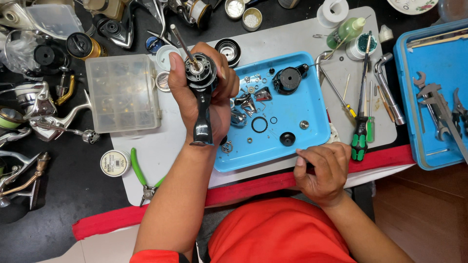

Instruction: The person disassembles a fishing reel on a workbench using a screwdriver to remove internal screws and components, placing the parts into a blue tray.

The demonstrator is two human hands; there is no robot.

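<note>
Over grey mat [161, 160]: left hand [202, 95] clamped on black metal fishing-reel body [201, 87], best kept steady above blue plastic tray [312, 134]; right hand [321, 170] curled shut just below, contents indiscernible.

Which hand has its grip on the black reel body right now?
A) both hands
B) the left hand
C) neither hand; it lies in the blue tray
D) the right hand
B: the left hand alone wraps the black reel body above the blue tray; the right hand rests at the table edge.
</note>
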